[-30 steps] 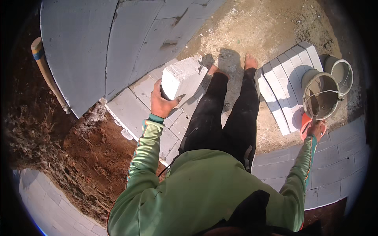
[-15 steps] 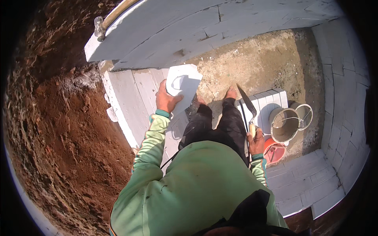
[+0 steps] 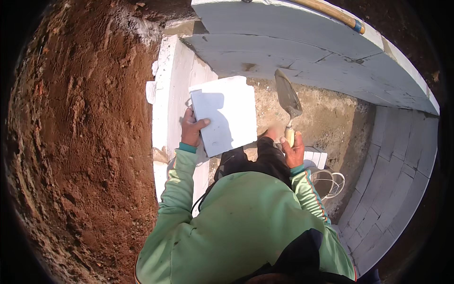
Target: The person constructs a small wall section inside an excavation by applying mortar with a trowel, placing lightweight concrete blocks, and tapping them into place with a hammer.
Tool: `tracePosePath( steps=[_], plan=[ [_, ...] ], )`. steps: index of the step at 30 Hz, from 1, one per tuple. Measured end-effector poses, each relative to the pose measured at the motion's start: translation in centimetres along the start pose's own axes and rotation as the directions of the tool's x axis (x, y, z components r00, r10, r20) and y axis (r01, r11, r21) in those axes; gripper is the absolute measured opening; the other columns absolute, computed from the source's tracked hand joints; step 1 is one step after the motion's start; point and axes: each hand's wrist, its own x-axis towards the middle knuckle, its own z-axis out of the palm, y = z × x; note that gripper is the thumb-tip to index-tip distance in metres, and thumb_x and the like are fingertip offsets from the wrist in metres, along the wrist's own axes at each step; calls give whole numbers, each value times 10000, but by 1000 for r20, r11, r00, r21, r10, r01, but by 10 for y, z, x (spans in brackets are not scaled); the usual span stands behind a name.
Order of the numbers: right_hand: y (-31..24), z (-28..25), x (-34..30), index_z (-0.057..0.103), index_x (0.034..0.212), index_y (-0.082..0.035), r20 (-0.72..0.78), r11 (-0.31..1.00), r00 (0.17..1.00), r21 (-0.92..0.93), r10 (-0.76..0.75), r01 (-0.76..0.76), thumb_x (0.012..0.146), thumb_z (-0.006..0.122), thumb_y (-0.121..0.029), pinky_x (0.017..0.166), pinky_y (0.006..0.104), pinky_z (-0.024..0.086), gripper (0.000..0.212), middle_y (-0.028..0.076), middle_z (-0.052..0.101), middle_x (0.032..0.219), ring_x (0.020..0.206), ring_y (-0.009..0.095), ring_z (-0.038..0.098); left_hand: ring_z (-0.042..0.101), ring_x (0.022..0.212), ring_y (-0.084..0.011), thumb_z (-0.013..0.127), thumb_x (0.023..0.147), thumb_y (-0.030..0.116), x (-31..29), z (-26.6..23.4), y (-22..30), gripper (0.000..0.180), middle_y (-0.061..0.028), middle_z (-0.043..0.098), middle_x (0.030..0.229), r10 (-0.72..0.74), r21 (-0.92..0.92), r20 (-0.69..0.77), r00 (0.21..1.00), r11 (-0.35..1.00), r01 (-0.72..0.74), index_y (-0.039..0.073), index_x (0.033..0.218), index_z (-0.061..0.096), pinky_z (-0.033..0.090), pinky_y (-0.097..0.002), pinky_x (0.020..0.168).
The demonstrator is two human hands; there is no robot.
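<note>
My left hand [image 3: 192, 128] grips the left edge of a white lightweight concrete block [image 3: 231, 111], thumb on its face and fingers partly hidden behind it. The block is held up in front of my legs, tilted, with a shadow across it. My right hand [image 3: 294, 149] is closed round the wooden handle of a pointed trowel [image 3: 288, 97]. Its blade points away from me, with grey residue on the metal. Block and trowel are apart from each other.
A low block wall [image 3: 165, 99] runs along the left, beside red-brown earth [image 3: 94, 142]. Ahead stands a taller block wall [image 3: 293, 47] with a wooden tool handle [image 3: 331, 12] on top. Stacked blocks [image 3: 315, 156] and buckets [image 3: 324, 184] are at the right, before another wall [image 3: 392, 165].
My view has turned to the right. The block has come nearer my body and shows more of its broad face. The trowel has been raised and moved forward from beside the buckets.
</note>
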Motion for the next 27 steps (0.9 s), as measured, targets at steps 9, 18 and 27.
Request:
tracePosePath(
  steps=[9, 18, 27],
  plan=[
    [-50, -18, 48, 588, 1105, -46, 143, 994, 989, -108, 36, -20, 958, 735, -190, 698, 277, 470, 252, 7, 620, 889, 782, 95, 537, 684, 1105, -279, 676, 894, 192, 4, -5, -57, 570, -144, 654, 1249, -87, -320, 39, 995, 943, 95, -14, 1394, 498, 582, -435, 958],
    [-52, -34, 60, 585, 1067, -69, 115, 993, 992, -113, 52, -39, 961, 737, -215, 567, 250, 451, 236, -1, 637, 807, 678, 68, 565, 595, 1301, -330, 674, 926, 293, -2, 30, -81, 606, -137, 602, 1410, -350, -558, -2, 937, 778, 289, 52, 1446, 479, 479, -571, 1085],
    [-25, -66, 40, 572, 1095, -64, 138, 987, 981, -106, 137, -123, 972, 727, -222, 506, 263, 455, 253, -5, 603, 764, 603, 86, 585, 591, 1307, -347, 607, 966, 338, -6, 35, -131, 532, -116, 610, 1413, -522, -733, -102, 847, 615, 290, 105, 1434, 513, 467, -563, 1094]
  ],
)
